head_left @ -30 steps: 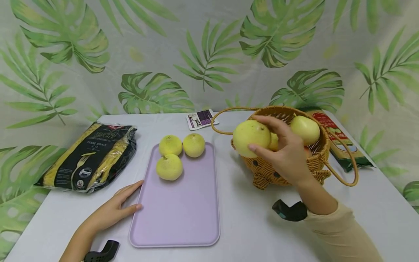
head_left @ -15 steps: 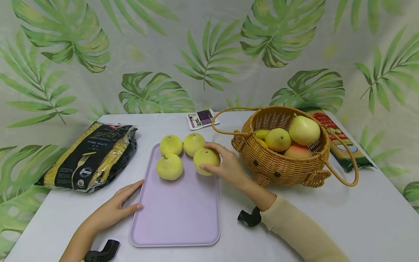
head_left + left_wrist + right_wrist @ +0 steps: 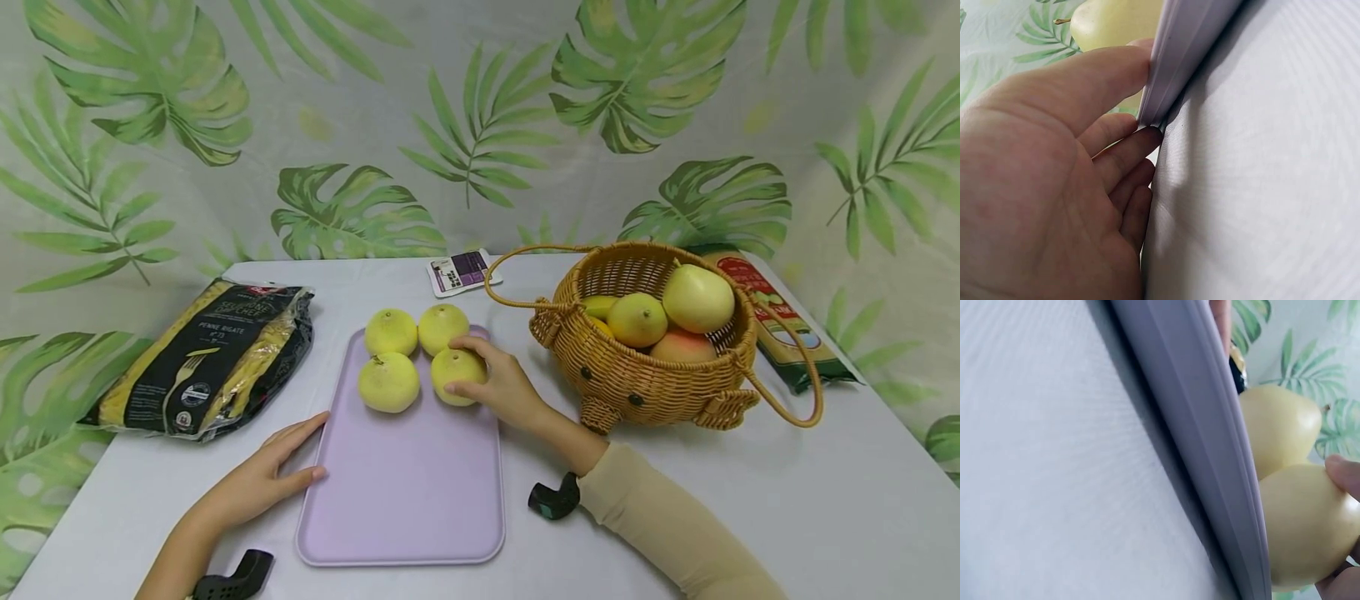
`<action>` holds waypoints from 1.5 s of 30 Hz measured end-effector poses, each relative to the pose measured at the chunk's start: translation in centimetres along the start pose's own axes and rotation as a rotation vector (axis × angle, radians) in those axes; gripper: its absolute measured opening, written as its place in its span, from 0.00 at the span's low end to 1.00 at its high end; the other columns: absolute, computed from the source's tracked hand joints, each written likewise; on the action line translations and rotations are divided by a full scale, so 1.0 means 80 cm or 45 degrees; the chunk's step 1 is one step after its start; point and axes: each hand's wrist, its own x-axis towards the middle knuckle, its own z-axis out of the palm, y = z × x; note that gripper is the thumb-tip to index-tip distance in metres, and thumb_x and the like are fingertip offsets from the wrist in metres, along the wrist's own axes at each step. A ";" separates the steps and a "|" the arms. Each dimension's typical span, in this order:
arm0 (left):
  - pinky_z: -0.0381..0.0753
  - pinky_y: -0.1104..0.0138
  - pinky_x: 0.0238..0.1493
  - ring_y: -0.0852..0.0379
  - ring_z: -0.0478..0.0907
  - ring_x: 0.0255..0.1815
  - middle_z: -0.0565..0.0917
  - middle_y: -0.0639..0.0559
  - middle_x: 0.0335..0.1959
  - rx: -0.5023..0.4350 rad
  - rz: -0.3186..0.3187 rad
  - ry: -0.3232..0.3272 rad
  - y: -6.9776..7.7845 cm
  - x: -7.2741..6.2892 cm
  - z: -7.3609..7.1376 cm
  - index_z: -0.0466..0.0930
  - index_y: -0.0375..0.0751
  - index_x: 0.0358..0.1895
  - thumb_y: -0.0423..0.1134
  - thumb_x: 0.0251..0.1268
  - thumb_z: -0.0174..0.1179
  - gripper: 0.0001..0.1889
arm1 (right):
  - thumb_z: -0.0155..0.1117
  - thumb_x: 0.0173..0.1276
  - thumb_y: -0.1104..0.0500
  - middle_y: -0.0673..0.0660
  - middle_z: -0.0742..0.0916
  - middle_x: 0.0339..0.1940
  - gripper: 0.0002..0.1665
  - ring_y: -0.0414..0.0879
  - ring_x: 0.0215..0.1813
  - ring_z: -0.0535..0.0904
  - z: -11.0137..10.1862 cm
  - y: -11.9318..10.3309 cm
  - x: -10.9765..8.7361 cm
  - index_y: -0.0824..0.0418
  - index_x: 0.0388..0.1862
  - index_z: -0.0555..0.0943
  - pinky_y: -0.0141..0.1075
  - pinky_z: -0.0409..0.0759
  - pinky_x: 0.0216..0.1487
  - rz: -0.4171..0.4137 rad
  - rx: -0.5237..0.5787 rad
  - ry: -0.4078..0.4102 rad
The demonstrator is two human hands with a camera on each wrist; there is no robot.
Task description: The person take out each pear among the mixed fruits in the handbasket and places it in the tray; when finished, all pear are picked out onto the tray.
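My right hand (image 3: 512, 390) holds a pale yellow pear (image 3: 454, 377) between thumb and fingers, low over the right side of the lilac tray (image 3: 405, 492). In the right wrist view the held pear (image 3: 1304, 525) appears beyond the tray's rim, with another pear (image 3: 1279, 428) behind it. Around it on the tray are a front-left pear (image 3: 388, 383), a back-left pear (image 3: 391, 333) and a back-right pear (image 3: 442, 327). My left hand (image 3: 264, 475) touches the tray's left edge with extended fingers. In the left wrist view its thumb and fingertips meet the tray's side (image 3: 1175, 59).
A wicker basket (image 3: 652, 387) with looped handles stands at right, holding several fruits. Behind it lies a red-and-green packet (image 3: 798, 342). A bag of penne (image 3: 213, 358) lies at left. A small white-and-purple sachet (image 3: 463, 273) is near the back edge.
My right hand has carried the pear leftward from above the basket to the tray, then slightly farther left beside the other pears. The left hand has stayed at the tray's edge.
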 end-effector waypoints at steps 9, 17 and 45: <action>0.50 0.38 0.56 0.37 0.50 0.65 0.58 0.39 0.65 -0.002 -0.011 -0.003 0.001 -0.001 0.000 0.54 0.50 0.69 0.47 0.59 0.59 0.36 | 0.71 0.51 0.57 0.49 0.76 0.56 0.34 0.39 0.60 0.65 0.012 -0.003 0.004 0.57 0.57 0.71 0.36 0.60 0.62 0.031 0.017 -0.073; 0.50 0.38 0.56 0.37 0.50 0.65 0.58 0.39 0.65 -0.005 -0.008 0.001 0.000 -0.001 0.000 0.53 0.50 0.69 0.47 0.59 0.58 0.36 | 0.71 0.51 0.56 0.49 0.74 0.59 0.36 0.39 0.62 0.64 0.010 -0.010 0.004 0.56 0.60 0.69 0.36 0.58 0.63 0.056 0.005 -0.100; 0.48 0.37 0.56 0.36 0.48 0.65 0.57 0.38 0.66 -0.009 -0.044 -0.001 -0.002 0.000 0.001 0.52 0.51 0.70 0.49 0.59 0.58 0.36 | 0.62 0.60 0.49 0.62 0.71 0.59 0.38 0.46 0.62 0.62 -0.228 -0.084 -0.091 0.71 0.61 0.64 0.33 0.58 0.61 -0.444 -0.412 0.354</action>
